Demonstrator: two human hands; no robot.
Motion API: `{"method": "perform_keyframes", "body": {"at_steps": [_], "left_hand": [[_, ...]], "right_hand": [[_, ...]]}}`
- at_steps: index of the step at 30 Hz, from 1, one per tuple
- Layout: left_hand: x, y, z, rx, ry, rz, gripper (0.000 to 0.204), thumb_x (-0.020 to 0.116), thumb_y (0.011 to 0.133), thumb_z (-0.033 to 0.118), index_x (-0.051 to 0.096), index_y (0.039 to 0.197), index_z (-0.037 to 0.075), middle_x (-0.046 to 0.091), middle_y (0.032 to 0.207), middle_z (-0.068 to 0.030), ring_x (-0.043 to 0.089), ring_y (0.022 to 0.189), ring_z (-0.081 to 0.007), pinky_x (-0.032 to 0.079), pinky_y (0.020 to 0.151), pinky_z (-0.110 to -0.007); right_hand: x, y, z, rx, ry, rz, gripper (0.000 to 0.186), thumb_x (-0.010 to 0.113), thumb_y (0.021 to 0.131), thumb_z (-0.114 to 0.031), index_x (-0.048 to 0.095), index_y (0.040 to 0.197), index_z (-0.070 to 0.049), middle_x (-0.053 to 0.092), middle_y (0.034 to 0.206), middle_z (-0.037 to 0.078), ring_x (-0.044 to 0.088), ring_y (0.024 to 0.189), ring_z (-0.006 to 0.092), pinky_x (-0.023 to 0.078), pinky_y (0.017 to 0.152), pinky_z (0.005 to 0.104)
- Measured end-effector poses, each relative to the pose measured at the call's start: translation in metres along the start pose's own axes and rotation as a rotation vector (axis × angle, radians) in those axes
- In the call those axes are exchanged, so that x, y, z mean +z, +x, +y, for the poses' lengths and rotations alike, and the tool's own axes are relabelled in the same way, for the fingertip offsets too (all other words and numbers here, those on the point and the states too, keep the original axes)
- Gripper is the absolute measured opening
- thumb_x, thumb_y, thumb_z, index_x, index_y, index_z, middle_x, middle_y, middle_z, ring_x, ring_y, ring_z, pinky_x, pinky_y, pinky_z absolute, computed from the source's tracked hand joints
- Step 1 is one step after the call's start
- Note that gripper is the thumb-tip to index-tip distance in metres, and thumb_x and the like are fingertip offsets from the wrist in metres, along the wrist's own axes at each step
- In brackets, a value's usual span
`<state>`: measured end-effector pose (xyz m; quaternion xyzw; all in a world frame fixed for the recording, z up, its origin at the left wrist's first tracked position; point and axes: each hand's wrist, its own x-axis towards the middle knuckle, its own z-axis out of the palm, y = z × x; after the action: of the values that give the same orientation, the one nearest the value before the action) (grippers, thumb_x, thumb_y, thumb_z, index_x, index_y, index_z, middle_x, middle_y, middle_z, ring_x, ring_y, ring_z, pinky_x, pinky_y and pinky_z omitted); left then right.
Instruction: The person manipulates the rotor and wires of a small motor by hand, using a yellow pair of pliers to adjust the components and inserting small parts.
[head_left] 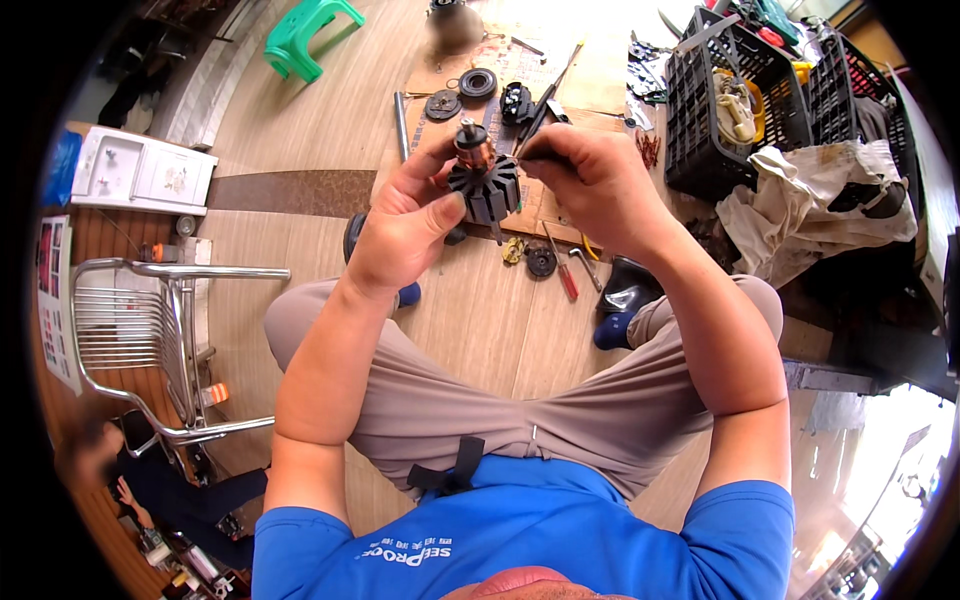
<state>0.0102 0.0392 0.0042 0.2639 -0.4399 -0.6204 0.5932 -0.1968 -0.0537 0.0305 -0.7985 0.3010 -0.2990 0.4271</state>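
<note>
My left hand [405, 225] is closed around a motor armature [486, 192], thumb in front and fingers behind. The armature stands nearly upright, its copper windings and commutator toward the top and its dark slotted core below. Just to the right of it, my right hand [600, 185] is closed in a pinch close to the windings. Whatever lies between those fingertips is too small to make out. Beyond my hands, a round black ring-shaped part [477, 83], a grey disc-like part [443, 104] and a black motor part [516, 103] lie on cardboard [590, 85].
A red-handled screwdriver [568, 280] and a small round black part [541, 262] lie between my feet. Black crates [700, 140] with tools and a crumpled cloth [810, 195] stand to the right. A metal chair [180, 330] is at left, a green stool [300, 40] farther off. Another person [190, 500] is at lower left.
</note>
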Motion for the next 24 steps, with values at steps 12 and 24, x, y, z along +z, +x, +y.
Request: {"method": "perform_keyframes", "body": {"at_steps": [12,24], "left_hand": [[0.017,0.002,0.005,-0.128,0.578,0.211,0.052,0.053,0.092,-0.006,0.039,0.142,0.0,0.057,0.13,-0.011,0.055,0.119,-0.0173,0.044,0.101,-0.031],[0.008,0.004,0.001,-0.016,0.507,0.321,0.047,0.054,0.094,-0.002,0.04,0.14,-0.003,0.057,0.128,-0.01,0.055,0.116,-0.0157,0.044,0.101,-0.031]], "right_hand": [[-0.01,-0.005,0.0,-0.104,-0.189,-0.01,0.013,0.061,0.087,-0.013,0.064,0.091,-0.001,0.063,0.079,0.019,0.062,0.078,0.0367,0.049,0.07,0.0418],[-0.01,-0.008,-0.012,0.032,-0.035,-0.141,0.011,0.066,0.085,-0.007,0.064,0.091,0.001,0.063,0.074,0.014,0.06,0.065,0.0198,0.048,0.064,0.0307]]}}
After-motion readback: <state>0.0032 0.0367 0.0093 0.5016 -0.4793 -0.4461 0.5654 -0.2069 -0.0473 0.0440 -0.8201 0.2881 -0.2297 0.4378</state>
